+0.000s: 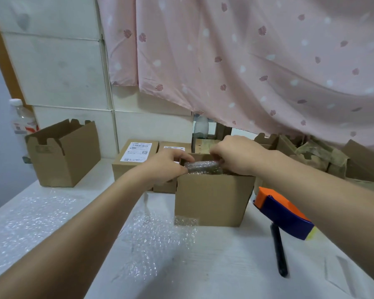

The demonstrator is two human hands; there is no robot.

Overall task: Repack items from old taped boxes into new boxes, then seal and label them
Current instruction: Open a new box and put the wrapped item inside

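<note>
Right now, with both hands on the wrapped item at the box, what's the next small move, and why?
Probably lower the wrapped item straight down into the box. The left hand and right hand grip its ends, and it sits level at the open top, not yet inside; the tape dispenser waits beside the box.

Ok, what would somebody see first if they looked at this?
The left hand and right hand in the middle, holding a bubble-wrapped bundle at the mouth of the cardboard box. Then the big pink curtain hanging across the top, and the orange-and-blue tape dispenser right of the box.
</note>
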